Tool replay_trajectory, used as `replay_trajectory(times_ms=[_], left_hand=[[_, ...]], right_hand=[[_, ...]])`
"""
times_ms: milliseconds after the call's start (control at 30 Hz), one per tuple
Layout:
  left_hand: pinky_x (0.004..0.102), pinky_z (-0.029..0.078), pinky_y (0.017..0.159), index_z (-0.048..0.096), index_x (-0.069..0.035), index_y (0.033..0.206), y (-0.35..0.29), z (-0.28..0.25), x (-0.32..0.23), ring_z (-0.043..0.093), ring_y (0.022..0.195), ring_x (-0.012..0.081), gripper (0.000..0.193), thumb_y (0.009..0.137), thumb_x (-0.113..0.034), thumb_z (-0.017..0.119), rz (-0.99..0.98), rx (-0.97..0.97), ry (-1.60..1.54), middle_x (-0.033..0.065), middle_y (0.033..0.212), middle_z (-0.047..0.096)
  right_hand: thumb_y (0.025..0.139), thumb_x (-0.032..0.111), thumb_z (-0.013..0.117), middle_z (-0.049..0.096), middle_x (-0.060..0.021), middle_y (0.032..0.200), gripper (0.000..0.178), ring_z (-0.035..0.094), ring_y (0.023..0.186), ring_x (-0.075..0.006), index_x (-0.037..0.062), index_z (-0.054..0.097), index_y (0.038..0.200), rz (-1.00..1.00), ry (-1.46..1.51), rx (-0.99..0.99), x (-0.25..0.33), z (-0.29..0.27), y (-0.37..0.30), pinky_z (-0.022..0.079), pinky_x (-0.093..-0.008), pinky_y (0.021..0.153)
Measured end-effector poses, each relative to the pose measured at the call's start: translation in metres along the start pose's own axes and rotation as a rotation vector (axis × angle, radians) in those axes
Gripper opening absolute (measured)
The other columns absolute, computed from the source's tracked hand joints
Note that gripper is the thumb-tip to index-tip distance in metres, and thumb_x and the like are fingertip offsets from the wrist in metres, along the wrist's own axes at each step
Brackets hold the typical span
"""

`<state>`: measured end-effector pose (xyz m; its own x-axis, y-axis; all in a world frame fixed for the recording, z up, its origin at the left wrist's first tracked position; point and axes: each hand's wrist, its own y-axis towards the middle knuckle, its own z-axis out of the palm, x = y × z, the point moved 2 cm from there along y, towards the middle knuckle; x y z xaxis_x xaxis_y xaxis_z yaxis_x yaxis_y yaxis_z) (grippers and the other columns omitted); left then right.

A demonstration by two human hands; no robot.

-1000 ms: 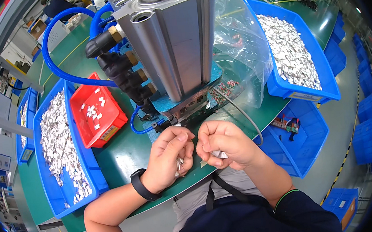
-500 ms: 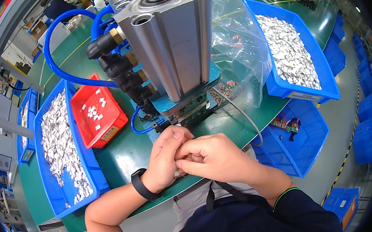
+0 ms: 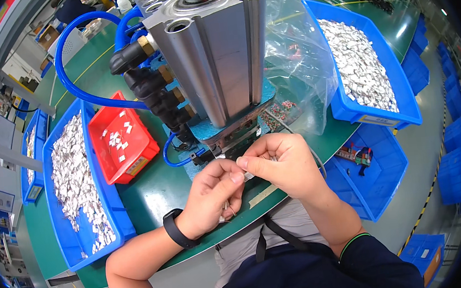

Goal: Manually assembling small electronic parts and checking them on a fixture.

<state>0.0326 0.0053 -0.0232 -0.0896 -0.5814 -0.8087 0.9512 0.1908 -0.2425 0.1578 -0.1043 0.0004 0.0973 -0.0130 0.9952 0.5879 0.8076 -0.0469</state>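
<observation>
At worktop [image 3: 156, 204] near-left corner, L blue bin [image 3: 110, 211] w/ white pcs [image 3: 69, 170], heap thinning toward near end. Just beside, red tray [image 3: 107, 162] w/ a few white bits [image 3: 115, 138] scattered inside. Then, over middle of front edge, L hand [image 3: 210, 193], black wristband [image 3: 174, 231] behind it: thumb and index pressed together, other fingers curled round loose white ones [image 3: 225, 205]. Behind, silver cylinder block [image 3: 217, 62] w/ blue hose [image 3: 59, 63]. Btwn both sets of fingertips, prob. a small white part [image 3: 248, 176], too small & half covered to be sure. Next, R hand [image 3: 288, 163], thumb and index pinching that part. Farther R, clear bag [image 3: 300, 59]; at worktop's R edge, R blue bin [image 3: 358, 113], well filled w/ similar stuff [image 3: 359, 65].

Progress, judging by lie of things: mid-handling, part not yet set down; plenty left in both bins; no telling finished heap from raw.
</observation>
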Motion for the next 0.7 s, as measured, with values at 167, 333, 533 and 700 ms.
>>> replay_trajectory(times_ms=[167,333,533,700], left_hand=[[0.0208,0.029,0.038,0.052,-0.004,0.097,-0.001,0.000,0.004,0.039,0.043,0.0061,0.010,0.094,-0.012,0.055,0.025,-0.004,0.092,0.0019,0.067,0.049],[0.0213,0.027,0.037,0.052,-0.004,0.097,-0.001,0.000,0.002,0.039,0.043,0.0060,0.010,0.095,-0.013,0.054,0.078,-0.063,0.040,0.0012,0.067,0.048],[0.0216,0.026,0.036,0.051,-0.004,0.096,-0.001,0.000,0.001,0.039,0.042,0.0060,0.010,0.095,-0.013,0.054,0.095,-0.062,0.055,0.0011,0.066,0.046],[0.0214,0.027,0.037,0.050,-0.004,0.096,-0.002,0.001,0.001,0.038,0.043,0.0059,0.011,0.095,-0.014,0.054,0.086,-0.053,0.033,0.0013,0.066,0.046]], right_hand=[[0.080,0.008,0.071,0.062,-0.0016,0.069,0.014,0.051,0.059,-0.0016,-0.0043,0.066,0.085,0.065,0.102,0.003,-0.002,0.001,0.002,0.036,-0.0160,0.050],[0.081,0.010,0.071,0.059,0.0011,0.065,0.017,0.045,0.052,0.0001,-0.0036,0.065,0.088,0.057,0.123,0.044,-0.013,-0.003,-0.004,0.030,-0.0159,0.044],[0.084,0.008,0.068,0.055,0.0031,0.062,0.013,0.041,0.047,0.0003,-0.0034,0.064,0.088,0.060,0.181,0.082,-0.014,-0.001,-0.005,0.026,-0.0172,0.040],[0.084,0.011,0.065,0.063,-0.0033,0.072,0.017,0.056,0.063,-0.0043,-0.0056,0.065,0.088,0.120,0.217,0.092,-0.016,-0.004,-0.004,0.043,-0.0186,0.054]])
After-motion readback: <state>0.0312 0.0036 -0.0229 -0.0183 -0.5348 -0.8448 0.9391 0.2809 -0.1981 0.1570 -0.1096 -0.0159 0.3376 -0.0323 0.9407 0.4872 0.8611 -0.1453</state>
